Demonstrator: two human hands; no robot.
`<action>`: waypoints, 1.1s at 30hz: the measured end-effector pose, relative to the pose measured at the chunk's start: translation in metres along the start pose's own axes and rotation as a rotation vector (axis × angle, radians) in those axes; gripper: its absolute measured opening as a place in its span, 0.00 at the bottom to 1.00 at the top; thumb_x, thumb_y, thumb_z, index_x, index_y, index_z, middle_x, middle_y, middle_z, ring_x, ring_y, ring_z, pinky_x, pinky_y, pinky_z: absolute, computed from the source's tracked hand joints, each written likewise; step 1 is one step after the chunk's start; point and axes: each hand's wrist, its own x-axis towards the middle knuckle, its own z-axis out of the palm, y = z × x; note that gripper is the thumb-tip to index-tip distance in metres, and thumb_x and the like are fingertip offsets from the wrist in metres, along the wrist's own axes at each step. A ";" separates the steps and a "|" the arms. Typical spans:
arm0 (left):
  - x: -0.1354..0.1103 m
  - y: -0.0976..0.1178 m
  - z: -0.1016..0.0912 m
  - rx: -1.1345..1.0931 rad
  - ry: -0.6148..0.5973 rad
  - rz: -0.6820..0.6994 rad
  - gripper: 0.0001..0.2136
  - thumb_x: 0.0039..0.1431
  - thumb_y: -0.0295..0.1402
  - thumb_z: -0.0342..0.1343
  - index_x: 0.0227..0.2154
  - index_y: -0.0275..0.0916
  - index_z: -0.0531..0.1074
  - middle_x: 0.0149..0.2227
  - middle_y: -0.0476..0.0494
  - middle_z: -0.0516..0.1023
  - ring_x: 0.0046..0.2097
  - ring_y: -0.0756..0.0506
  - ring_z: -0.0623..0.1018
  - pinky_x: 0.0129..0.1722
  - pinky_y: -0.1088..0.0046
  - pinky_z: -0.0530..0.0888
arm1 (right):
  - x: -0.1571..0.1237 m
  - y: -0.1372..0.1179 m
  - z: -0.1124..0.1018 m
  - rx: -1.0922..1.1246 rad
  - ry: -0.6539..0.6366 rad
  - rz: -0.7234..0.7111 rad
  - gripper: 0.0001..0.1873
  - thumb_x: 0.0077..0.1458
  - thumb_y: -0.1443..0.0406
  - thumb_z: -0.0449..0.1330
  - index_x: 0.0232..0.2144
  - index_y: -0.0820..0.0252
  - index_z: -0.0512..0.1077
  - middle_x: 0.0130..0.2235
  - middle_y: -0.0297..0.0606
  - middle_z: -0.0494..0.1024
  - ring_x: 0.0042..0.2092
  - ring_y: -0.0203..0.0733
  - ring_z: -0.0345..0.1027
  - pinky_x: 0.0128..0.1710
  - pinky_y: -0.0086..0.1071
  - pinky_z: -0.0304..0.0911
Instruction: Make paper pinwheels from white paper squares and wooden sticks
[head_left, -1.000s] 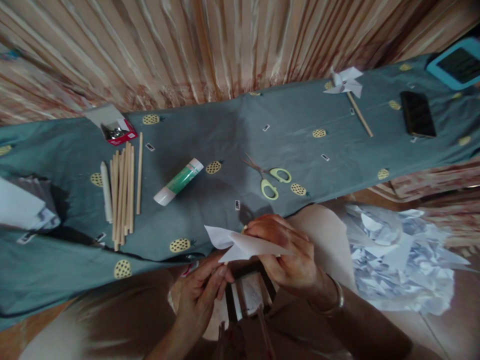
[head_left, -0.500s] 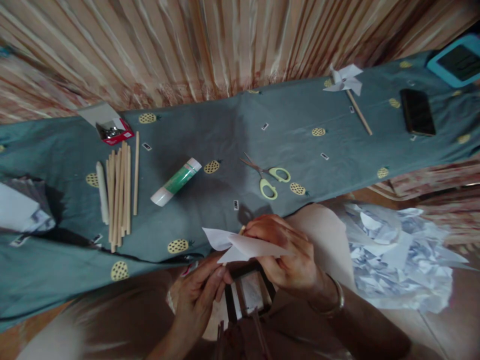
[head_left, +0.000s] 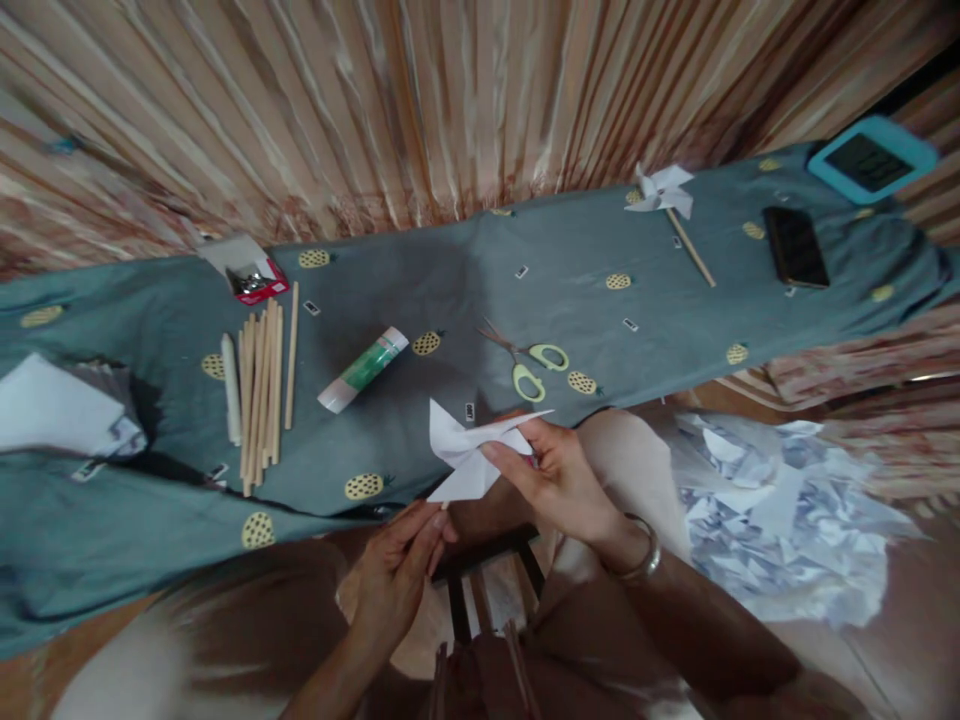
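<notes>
My right hand (head_left: 561, 480) pinches a white folded paper pinwheel (head_left: 466, 452) just above the near edge of the teal cloth (head_left: 420, 290). My left hand (head_left: 401, 565) is below it, fingers drawn together around the lower end of a thin stick that mostly hides behind the paper. On the cloth lie green-handled scissors (head_left: 532, 362), a green glue stick (head_left: 361, 369) and a bundle of wooden sticks (head_left: 260, 393).
A finished pinwheel on a stick (head_left: 666, 203) lies at the back right, near a black phone (head_left: 795, 246) and a blue-framed device (head_left: 870, 159). A small red box of pins (head_left: 253, 277) and white paper sheets (head_left: 56, 410) sit left. Paper scraps (head_left: 780, 510) pile on the floor right.
My right hand has lifted the pinwheel up and turned it, so its blades now face me more. My left hand stayed low. The view shifted slightly.
</notes>
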 end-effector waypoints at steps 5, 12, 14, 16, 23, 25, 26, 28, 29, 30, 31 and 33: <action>0.002 0.001 0.005 -0.123 0.068 -0.021 0.20 0.54 0.50 0.61 0.31 0.34 0.80 0.23 0.49 0.72 0.20 0.55 0.61 0.19 0.78 0.60 | 0.010 0.012 0.006 0.229 -0.056 0.084 0.13 0.56 0.57 0.63 0.38 0.61 0.77 0.38 0.38 0.83 0.40 0.42 0.78 0.43 0.35 0.72; -0.006 0.005 0.006 -0.217 0.150 -0.019 0.25 0.46 0.53 0.65 0.34 0.33 0.80 0.22 0.50 0.70 0.21 0.55 0.61 0.19 0.79 0.58 | 0.015 0.019 0.015 0.374 -0.084 0.097 0.17 0.48 0.52 0.67 0.32 0.61 0.76 0.32 0.35 0.81 0.35 0.40 0.74 0.40 0.34 0.71; -0.016 0.006 0.007 -0.196 0.169 0.012 0.23 0.48 0.53 0.64 0.29 0.34 0.79 0.22 0.49 0.69 0.21 0.55 0.62 0.19 0.79 0.58 | 0.009 0.012 0.016 0.347 -0.098 0.068 0.16 0.49 0.54 0.66 0.32 0.60 0.77 0.31 0.35 0.81 0.34 0.40 0.74 0.39 0.33 0.71; -0.029 0.009 0.007 -0.148 0.186 0.057 0.21 0.53 0.51 0.62 0.25 0.34 0.78 0.23 0.49 0.69 0.21 0.55 0.62 0.19 0.79 0.59 | -0.001 0.002 0.015 0.281 -0.092 0.019 0.13 0.52 0.55 0.65 0.33 0.60 0.77 0.31 0.35 0.81 0.33 0.39 0.74 0.36 0.32 0.70; -0.073 0.030 0.013 -0.033 0.221 0.161 0.19 0.62 0.44 0.56 0.22 0.36 0.77 0.21 0.49 0.69 0.20 0.54 0.63 0.21 0.77 0.60 | -0.039 -0.041 0.006 -0.011 0.013 -0.459 0.08 0.60 0.70 0.56 0.37 0.56 0.74 0.37 0.37 0.82 0.39 0.38 0.76 0.43 0.31 0.70; -0.078 0.035 0.018 -0.075 0.211 0.116 0.20 0.62 0.45 0.56 0.20 0.36 0.76 0.20 0.50 0.66 0.20 0.54 0.63 0.20 0.77 0.59 | -0.042 -0.047 0.001 -0.027 0.036 -0.592 0.09 0.60 0.73 0.55 0.39 0.56 0.73 0.37 0.37 0.82 0.40 0.38 0.76 0.44 0.32 0.71; -0.079 0.037 0.021 -0.102 0.206 0.089 0.20 0.62 0.45 0.57 0.20 0.36 0.75 0.20 0.50 0.66 0.20 0.54 0.62 0.20 0.77 0.59 | -0.043 -0.049 -0.002 -0.029 0.046 -0.640 0.10 0.60 0.74 0.55 0.40 0.56 0.72 0.36 0.37 0.81 0.40 0.38 0.76 0.44 0.33 0.71; -0.078 0.037 0.027 -0.147 0.191 0.042 0.21 0.61 0.47 0.57 0.20 0.36 0.75 0.20 0.50 0.65 0.20 0.54 0.62 0.21 0.77 0.58 | -0.042 -0.051 -0.006 -0.042 0.063 -0.690 0.10 0.60 0.74 0.55 0.41 0.58 0.71 0.36 0.39 0.81 0.41 0.38 0.76 0.44 0.34 0.72; -0.076 0.037 0.030 -0.158 0.182 0.026 0.21 0.61 0.47 0.57 0.20 0.36 0.75 0.19 0.50 0.65 0.20 0.54 0.61 0.21 0.77 0.58 | -0.042 -0.051 -0.008 -0.053 0.071 -0.702 0.10 0.60 0.74 0.55 0.41 0.58 0.71 0.36 0.39 0.81 0.40 0.38 0.76 0.44 0.34 0.72; -0.074 0.036 0.033 -0.164 0.171 0.015 0.21 0.61 0.47 0.57 0.20 0.36 0.75 0.18 0.51 0.64 0.20 0.54 0.61 0.21 0.77 0.59 | -0.041 -0.051 -0.010 -0.069 0.076 -0.705 0.10 0.60 0.74 0.54 0.41 0.58 0.71 0.36 0.40 0.81 0.40 0.38 0.76 0.44 0.34 0.73; -0.072 0.035 0.035 -0.171 0.166 0.004 0.21 0.61 0.47 0.57 0.21 0.36 0.74 0.18 0.51 0.64 0.20 0.53 0.61 0.22 0.77 0.59 | -0.040 -0.050 -0.012 -0.082 0.083 -0.709 0.11 0.60 0.74 0.54 0.42 0.59 0.71 0.36 0.40 0.81 0.40 0.38 0.76 0.44 0.34 0.73; -0.068 0.034 0.041 -0.193 0.164 -0.013 0.21 0.61 0.47 0.57 0.21 0.36 0.74 0.17 0.51 0.63 0.20 0.53 0.62 0.24 0.76 0.61 | -0.038 -0.049 -0.016 -0.102 0.094 -0.709 0.11 0.60 0.74 0.54 0.42 0.59 0.71 0.36 0.40 0.81 0.41 0.39 0.77 0.45 0.35 0.73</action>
